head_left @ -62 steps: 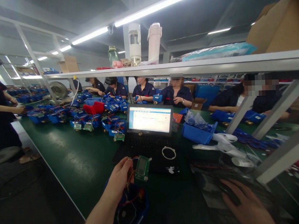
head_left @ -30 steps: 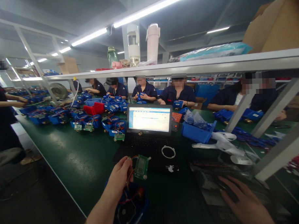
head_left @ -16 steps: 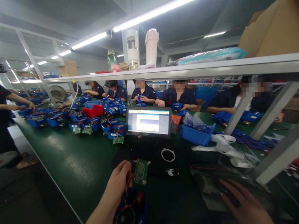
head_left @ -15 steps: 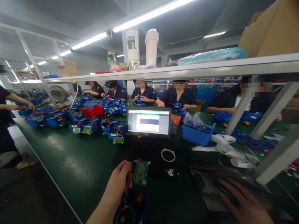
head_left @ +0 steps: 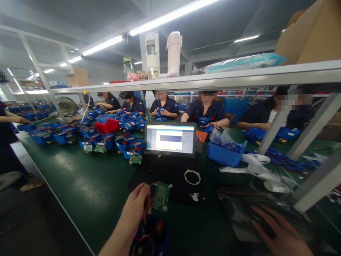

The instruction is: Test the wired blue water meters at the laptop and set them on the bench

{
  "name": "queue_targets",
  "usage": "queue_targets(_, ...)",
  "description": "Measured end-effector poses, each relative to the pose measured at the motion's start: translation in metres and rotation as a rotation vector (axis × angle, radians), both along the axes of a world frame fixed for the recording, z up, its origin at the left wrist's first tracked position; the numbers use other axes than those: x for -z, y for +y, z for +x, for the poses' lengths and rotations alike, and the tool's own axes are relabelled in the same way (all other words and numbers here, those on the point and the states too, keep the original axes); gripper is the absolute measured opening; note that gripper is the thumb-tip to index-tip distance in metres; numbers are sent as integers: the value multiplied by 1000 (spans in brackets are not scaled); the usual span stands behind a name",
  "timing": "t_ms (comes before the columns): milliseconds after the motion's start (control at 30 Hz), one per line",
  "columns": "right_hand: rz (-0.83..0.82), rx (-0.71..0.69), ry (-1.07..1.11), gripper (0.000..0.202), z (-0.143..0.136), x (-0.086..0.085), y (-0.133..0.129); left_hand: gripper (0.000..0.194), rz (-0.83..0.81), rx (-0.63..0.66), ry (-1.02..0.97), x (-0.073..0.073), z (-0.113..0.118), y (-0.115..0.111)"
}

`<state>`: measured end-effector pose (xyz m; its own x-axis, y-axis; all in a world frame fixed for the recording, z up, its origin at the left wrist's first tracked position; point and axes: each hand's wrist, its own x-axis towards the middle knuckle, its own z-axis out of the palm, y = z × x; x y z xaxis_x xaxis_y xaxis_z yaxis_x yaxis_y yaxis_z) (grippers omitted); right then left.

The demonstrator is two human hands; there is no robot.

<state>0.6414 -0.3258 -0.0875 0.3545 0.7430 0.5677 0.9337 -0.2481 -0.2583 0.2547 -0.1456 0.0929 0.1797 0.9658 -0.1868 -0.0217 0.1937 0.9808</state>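
Observation:
Between thumb and fingers, my left hand (head_left: pixel 139 202) pinches the wires beside a green circuit board (head_left: pixel 161 195) with a small grey display. Coloured wires run from the board down to a blue housing (head_left: pixel 163 236), partly hidden under my forearm. My right hand (head_left: pixel 280 232) rests over a dark computer mouse (head_left: pixel 265 226), its fingers curved along the sides. Under the mouse lies a dark, plastic-covered pad (head_left: pixel 235 211). Beyond my left hand an open laptop (head_left: pixel 171 139) has its screen lit, and a white ring (head_left: pixel 192 177) lies on it by the keyboard.
Several blue housings with wires and boards (head_left: pixel 94 143) line the left of the green table (head_left: pixel 77 187), near a red bin (head_left: pixel 106 126). A blue bin (head_left: pixel 226 154) holds bagged parts right of the laptop. A shelf (head_left: pixel 185 82) crosses above on metal posts. Co-workers sit opposite.
My hands keep their places on the wires and the mouse; the view shifts slightly. The standing person at left has drawn an arm back, and a co-worker opposite has shifted their hands.

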Motion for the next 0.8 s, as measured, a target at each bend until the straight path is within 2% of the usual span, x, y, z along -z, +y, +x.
queue_targets(233,-7,-18,32,46,-1,-3,-1,35,-1,33,9,1,-1,0)
queue_targets(533,6,12,49,47,-5,-7,-1,37,-18,11,7,2,-2,0)
queue_targets(800,1,2,53,46,-3,-5,-1,37,5,-19,22,-3,1,-3)
